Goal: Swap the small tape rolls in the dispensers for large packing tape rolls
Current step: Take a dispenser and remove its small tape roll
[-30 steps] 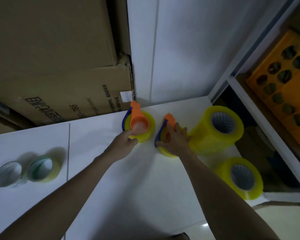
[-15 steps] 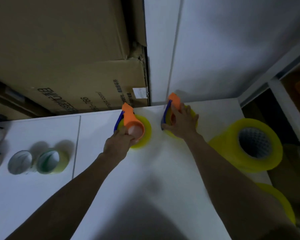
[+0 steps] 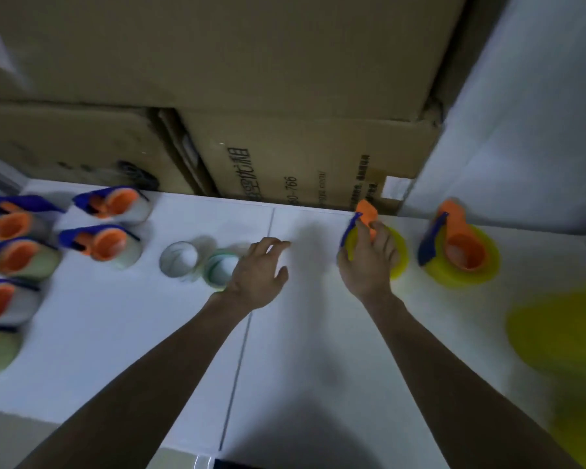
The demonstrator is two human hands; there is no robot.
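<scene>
Your right hand (image 3: 366, 262) rests on top of a dispenser (image 3: 364, 214) loaded with a large yellow roll (image 3: 398, 255), at about one o'clock from the middle of the white table (image 3: 149, 333). Its fingers (image 3: 384, 236) are curled over the orange core and the roll's upper edge, gripping it. At two o'clock, just beside that one, stands a second loaded dispenser (image 3: 460, 245), orange core up and blue blade at its left, on another big yellow roll; nothing touches it.

Your left hand (image 3: 257, 275) hovers near the centre, fingers apart and relaxed, holding nothing. Just at its nine o'clock lie two small tape rolls (image 3: 200, 265), flat on the table and touching each other; the wrist hides part of the greenish one.

Farther out at nine o'clock, a cluster of small-roll dispensers (image 3: 102, 228) lies on its side, orange hubs and blue guards showing. A blurred yellow mass (image 3: 562, 333) fills four o'clock. Cardboard boxes (image 3: 285, 157) stand behind the table at twelve o'clock.
</scene>
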